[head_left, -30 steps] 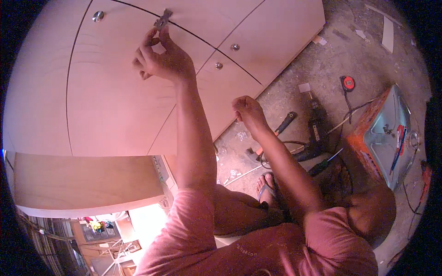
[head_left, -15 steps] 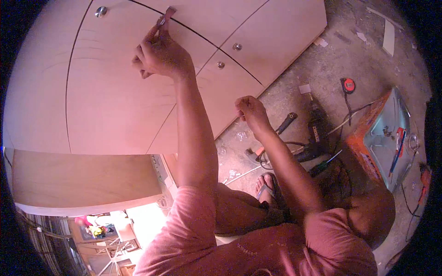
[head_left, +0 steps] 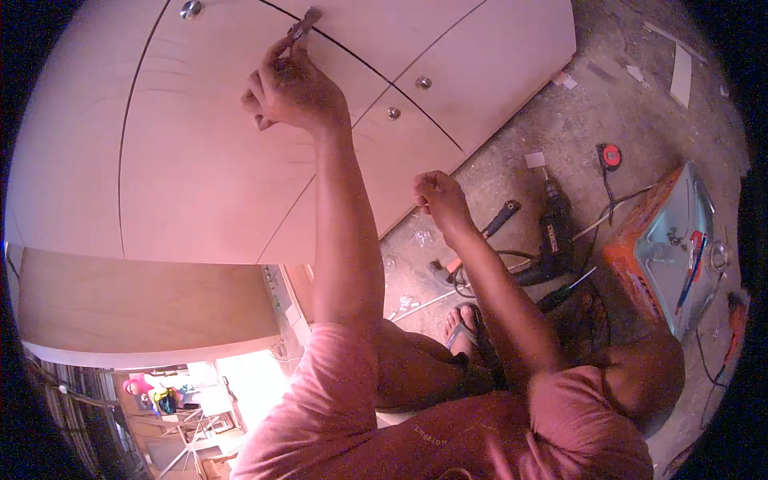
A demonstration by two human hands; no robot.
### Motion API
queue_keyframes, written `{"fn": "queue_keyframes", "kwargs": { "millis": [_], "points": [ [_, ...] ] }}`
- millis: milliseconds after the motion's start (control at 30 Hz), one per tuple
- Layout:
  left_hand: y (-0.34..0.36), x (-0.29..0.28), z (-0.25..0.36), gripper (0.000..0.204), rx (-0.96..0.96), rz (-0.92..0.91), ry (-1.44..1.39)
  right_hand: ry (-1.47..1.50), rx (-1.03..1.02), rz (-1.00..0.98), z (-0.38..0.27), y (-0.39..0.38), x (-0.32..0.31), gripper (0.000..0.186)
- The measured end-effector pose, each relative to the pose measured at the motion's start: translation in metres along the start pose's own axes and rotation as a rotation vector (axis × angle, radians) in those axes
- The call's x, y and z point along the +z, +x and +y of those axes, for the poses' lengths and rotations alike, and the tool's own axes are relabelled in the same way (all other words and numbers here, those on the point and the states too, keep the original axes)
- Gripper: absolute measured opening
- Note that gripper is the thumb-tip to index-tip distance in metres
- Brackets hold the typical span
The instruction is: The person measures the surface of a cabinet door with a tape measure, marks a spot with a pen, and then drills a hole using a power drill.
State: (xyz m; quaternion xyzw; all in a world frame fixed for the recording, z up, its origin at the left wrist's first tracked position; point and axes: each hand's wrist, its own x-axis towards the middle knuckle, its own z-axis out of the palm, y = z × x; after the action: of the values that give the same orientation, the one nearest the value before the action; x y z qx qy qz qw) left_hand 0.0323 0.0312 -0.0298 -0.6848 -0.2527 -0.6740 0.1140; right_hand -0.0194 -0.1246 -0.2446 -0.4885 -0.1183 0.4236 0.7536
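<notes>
While my left hand [head_left: 290, 94] pinches the small metal fitting [head_left: 304, 22] up at the pale wooden cabinet door [head_left: 200, 160] seam, axis tilted up-right, my right hand [head_left: 436, 196] sits fisted, well below it.

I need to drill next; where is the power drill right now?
In the head view, the black power drill lies on the concrete floor, right of the right hand, left of the orange box.

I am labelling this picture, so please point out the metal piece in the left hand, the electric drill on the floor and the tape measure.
metal piece [head_left: 305, 22]: head view, its tip above the left hand's fingers.
electric drill [head_left: 553, 226]: head view, middle of its dark body.
tape measure [head_left: 610, 155]: head view, its round red case.
</notes>
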Motion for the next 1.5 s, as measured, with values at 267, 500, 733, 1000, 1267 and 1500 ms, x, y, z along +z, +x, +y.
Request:
{"fn": "queue_keyframes", "kwargs": {
  "millis": [267,500,733,1000,1267,1500],
  "points": [
    [-0.009,0.018,-0.045,0.018,0.055,0.008,-0.047,0.040,0.002,-0.058,0.018,0.013,0.006,0.016],
    [-0.041,0.029,0.019,0.033,-0.018,-0.268,-0.313,-0.228,-0.251,-0.232,-0.001,0.008,-0.004,0.067],
    [-0.031,-0.008,0.069,0.041,0.138,-0.335,-0.353,-0.273,-0.123,-0.153,0.042,0.039,-0.036,0.061],
    [0.010,-0.012,0.038,0.037,0.097,-0.710,-0.584,-0.047,0.024,0.065,-0.019,0.046,-0.070,0.040],
    [0.048,-0.013,0.062,0.041,0.024,-0.749,-0.996,-0.546,-0.034,0.420,-0.096,-0.011,-0.191,0.038],
    [0.008,-0.005,0.085,0.041,-0.123,-0.796,-1.195,-1.131,0.688,0.469,0.063,-0.110,-0.217,0.072]
  ]
}}
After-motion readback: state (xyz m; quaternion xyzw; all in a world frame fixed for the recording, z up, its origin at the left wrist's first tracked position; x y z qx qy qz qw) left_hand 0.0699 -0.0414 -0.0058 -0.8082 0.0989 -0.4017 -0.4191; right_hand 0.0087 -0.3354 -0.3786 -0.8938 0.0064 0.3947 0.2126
